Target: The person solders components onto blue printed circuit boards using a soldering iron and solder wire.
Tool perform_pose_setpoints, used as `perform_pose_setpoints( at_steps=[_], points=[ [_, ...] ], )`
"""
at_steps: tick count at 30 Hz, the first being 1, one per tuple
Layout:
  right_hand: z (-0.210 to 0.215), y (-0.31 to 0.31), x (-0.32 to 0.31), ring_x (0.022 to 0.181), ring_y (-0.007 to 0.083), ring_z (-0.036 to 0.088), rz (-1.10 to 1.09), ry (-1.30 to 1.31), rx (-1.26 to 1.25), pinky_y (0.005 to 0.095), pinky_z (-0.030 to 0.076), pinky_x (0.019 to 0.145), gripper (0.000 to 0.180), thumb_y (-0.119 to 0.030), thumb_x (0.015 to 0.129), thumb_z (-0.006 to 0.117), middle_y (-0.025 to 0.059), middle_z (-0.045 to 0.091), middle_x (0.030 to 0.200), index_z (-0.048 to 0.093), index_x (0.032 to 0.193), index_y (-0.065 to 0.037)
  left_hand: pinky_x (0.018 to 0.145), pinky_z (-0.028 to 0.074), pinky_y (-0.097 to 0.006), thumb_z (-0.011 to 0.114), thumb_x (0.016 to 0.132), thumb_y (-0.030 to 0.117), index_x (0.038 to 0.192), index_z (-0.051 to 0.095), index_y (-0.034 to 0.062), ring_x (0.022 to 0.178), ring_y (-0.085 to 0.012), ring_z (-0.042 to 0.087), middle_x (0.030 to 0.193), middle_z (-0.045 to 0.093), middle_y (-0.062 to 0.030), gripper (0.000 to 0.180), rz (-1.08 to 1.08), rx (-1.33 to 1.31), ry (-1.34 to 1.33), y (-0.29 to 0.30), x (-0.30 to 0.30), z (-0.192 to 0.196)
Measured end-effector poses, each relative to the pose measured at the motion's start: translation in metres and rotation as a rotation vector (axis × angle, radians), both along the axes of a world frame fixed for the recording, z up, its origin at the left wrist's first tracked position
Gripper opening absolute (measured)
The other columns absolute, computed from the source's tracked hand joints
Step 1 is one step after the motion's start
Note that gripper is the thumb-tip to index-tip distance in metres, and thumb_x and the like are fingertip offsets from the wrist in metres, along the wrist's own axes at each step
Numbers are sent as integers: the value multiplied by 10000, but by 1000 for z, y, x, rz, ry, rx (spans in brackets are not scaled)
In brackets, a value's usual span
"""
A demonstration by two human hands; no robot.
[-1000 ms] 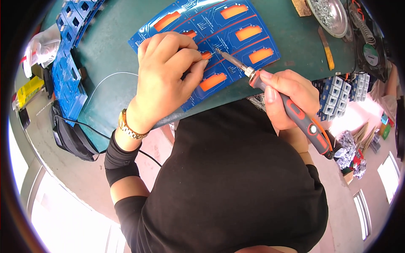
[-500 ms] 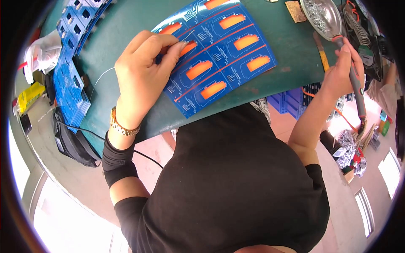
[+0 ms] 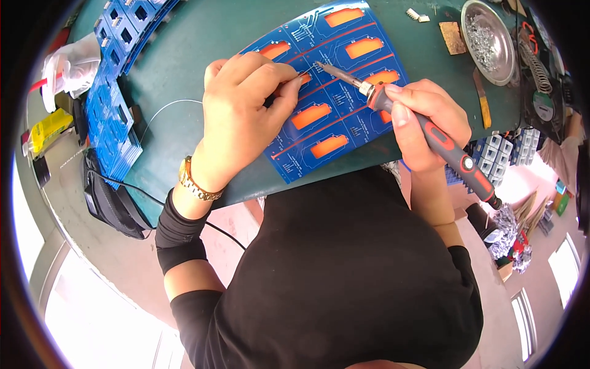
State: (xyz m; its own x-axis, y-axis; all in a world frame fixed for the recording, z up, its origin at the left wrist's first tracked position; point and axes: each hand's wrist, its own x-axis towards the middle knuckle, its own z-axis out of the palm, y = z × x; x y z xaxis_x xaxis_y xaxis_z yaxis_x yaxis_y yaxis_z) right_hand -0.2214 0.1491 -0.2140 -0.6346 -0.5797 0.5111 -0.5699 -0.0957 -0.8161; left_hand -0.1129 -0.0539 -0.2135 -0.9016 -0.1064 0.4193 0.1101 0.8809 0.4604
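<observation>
A blue circuit board panel (image 3: 344, 98) with several orange patches lies on the green table (image 3: 184, 67). My left hand (image 3: 243, 117) rests on the panel's left part, fingers pinched together at a spot near the iron's tip; a thin wire of solder (image 3: 163, 111) runs off to the left from under it. My right hand (image 3: 424, 120) grips a soldering iron (image 3: 455, 154) by its red and black handle, its metal tip touching the board just right of my left fingertips.
A round metal dish (image 3: 488, 40) of shiny scraps sits at the back right beside a coiled iron stand (image 3: 534, 55). Stacks of blue boards (image 3: 114, 123) line the table's left edge. A black cable hangs off the near left edge.
My right hand has come back from the metal dish at the right and set the iron's tip on the board. My left hand stayed on the panel, fingers now pinched near the tip.
</observation>
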Motion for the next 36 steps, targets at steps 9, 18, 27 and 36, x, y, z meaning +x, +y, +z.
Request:
perform_pose_setpoints(
  at_steps=[9, 18, 27, 36],
  points=[
    [0, -1, 5, 561, 181, 620, -4, -3, 38, 254, 496, 522, 125, 81, 699, 615, 126, 631, 672, 625, 819, 47, 733, 393, -316, 727, 711, 73, 770, 657, 112, 665, -159, 566, 675, 568, 17, 99, -14, -7, -28, 0, -2, -2],
    [4, 2, 9, 569, 189, 628, 7, 19, 56, 249, 500, 533, 136, 77, 703, 618, 125, 637, 677, 626, 834, 42, 754, 401, -341, 737, 700, 95, 809, 656, 92, 712, -201, 557, 727, 561, -14, 136, -118, -49, 0, -1, -5, -5],
    [7, 3, 12, 524, 181, 612, -5, 70, 68, 244, 490, 484, 154, 84, 680, 623, 113, 630, 649, 631, 826, 37, 799, 420, -306, 730, 713, 64, 820, 677, 82, 740, -172, 602, 741, 623, -8, 120, -108, -101, -97, 3, -9, 3],
    [0, 20, 1, 515, 198, 605, -116, 269, -37, 262, 486, 485, 158, 35, 696, 637, 113, 625, 645, 643, 854, 21, 736, 437, -317, 756, 697, 94, 846, 653, 84, 728, -188, 576, 818, 579, -44, 181, -3, 109, -112, -2, 10, 8]
  ],
)
